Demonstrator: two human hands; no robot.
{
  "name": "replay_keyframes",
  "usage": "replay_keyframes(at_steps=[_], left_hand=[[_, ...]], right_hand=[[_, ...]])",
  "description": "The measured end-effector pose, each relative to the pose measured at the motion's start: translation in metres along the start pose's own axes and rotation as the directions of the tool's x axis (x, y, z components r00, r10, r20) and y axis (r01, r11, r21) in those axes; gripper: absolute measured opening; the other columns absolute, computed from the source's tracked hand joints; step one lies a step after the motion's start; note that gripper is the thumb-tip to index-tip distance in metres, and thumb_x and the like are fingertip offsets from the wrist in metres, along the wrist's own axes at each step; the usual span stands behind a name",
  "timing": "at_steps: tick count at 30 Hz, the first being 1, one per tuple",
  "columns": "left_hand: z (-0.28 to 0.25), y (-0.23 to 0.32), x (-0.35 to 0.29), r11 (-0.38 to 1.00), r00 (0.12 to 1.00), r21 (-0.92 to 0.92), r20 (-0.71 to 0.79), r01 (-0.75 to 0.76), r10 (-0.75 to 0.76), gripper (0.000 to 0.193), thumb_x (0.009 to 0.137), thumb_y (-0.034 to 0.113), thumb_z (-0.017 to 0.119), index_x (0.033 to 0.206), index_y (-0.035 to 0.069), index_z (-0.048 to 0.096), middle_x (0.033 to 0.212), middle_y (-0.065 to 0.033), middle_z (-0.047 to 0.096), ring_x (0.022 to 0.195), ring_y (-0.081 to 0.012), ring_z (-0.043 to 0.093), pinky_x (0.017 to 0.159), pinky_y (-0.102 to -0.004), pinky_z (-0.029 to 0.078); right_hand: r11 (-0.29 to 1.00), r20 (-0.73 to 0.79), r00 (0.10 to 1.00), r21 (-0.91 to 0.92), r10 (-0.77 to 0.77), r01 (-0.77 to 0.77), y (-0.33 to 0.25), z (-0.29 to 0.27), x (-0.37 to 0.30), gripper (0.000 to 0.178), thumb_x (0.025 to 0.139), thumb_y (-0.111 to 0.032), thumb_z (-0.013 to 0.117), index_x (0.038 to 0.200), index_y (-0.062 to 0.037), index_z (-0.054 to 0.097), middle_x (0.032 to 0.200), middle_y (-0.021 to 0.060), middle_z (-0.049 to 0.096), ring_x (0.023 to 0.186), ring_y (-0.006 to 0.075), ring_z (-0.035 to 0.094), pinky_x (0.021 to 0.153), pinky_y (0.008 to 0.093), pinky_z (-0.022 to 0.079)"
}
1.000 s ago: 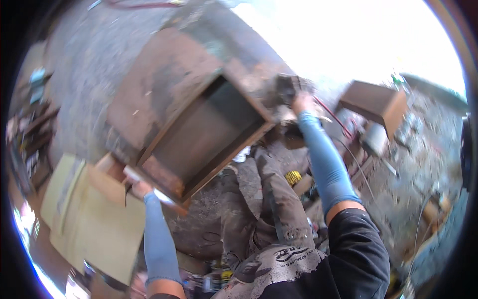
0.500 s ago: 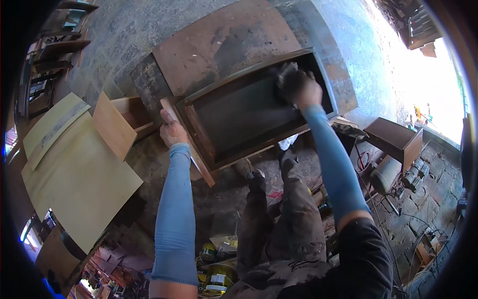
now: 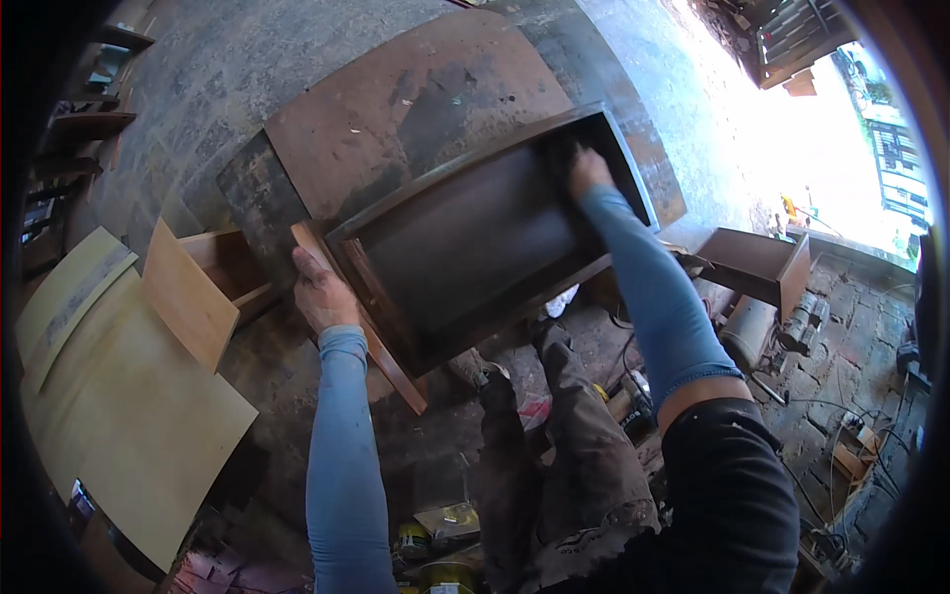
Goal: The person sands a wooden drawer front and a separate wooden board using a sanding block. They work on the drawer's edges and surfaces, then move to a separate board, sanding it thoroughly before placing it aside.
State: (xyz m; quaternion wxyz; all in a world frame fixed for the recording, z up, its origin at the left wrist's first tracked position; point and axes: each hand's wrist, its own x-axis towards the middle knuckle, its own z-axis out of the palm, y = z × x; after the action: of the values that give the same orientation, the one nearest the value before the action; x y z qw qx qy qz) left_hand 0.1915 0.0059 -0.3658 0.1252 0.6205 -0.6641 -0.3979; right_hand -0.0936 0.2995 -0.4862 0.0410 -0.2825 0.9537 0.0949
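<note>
A dark brown wooden drawer lies tilted in front of me, its open side facing up. My left hand grips the drawer's lighter front panel at the left end, thumb along its edge. Inside the drawer, at the far right corner, my right hand is closed on a dark rag pressed against the inner wall. The rag is hard to make out against the shadowed wood.
Beneath the drawer lies a stained brown board on a worktop. To the left are a pale wooden drawer and a large pale sheet. At right, another brown drawer stands near a tank-like machine and cables. Paint cans sit below.
My right hand has moved with the rag deeper toward the drawer's far right corner. The left hand keeps its grip on the front panel. The whole view has shifted slightly.
</note>
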Motion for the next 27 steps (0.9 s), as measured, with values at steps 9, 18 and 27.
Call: replay_keyframes(at_steps=[9, 18, 27], left_hand=[[-0.025, 0.005, -0.01, 0.993, 0.994, 0.054, -0.043, 0.103, -0.1, 0.086, 0.096, 0.065, 0.033, 0.107, -0.014, 0.061, 0.113, -0.0367, 0.059, 0.107, -0.0484, 0.056, 0.093, -0.0479, 0.041], [-0.027, 0.003, 0.0, 0.971, 0.998, 0.236, 0.031, 0.042, -0.051, 0.07, 0.1, 0.052, 0.029, 0.124, -0.009, 0.055, 0.119, -0.0339, 0.058, 0.115, -0.0465, 0.054, 0.097, -0.0477, 0.042], [-0.013, 0.016, -0.005, 0.991, 0.991, 0.089, -0.102, 0.095, -0.086, 0.087, 0.095, 0.065, 0.033, 0.104, -0.017, 0.062, 0.111, -0.0363, 0.06, 0.109, -0.0494, 0.055, 0.095, -0.0488, 0.041]], right_hand=[[0.755, 0.263, 0.733, 0.437, -0.627, 0.489, -0.233, -0.119, -0.078, 0.025, 0.087, -0.023, 0.056, 0.101, -0.0118, 0.073, 0.107, 0.0094, 0.07, 0.101, 0.0262, 0.066, 0.09, 0.0436, 0.051], [0.799, 0.706, 0.512, 0.129, -0.49, 0.587, -0.082, -0.074, -0.057, 0.028, 0.093, -0.019, 0.051, 0.114, -0.0119, 0.069, 0.118, 0.0134, 0.066, 0.096, 0.023, 0.068, 0.074, 0.0409, 0.056], [0.656, 0.411, 0.598, 0.705, -0.688, 0.271, -0.217, -0.081, -0.126, 0.024, 0.091, -0.014, 0.05, 0.107, -0.0044, 0.064, 0.116, 0.0159, 0.065, 0.105, 0.0314, 0.064, 0.092, 0.0413, 0.051]])
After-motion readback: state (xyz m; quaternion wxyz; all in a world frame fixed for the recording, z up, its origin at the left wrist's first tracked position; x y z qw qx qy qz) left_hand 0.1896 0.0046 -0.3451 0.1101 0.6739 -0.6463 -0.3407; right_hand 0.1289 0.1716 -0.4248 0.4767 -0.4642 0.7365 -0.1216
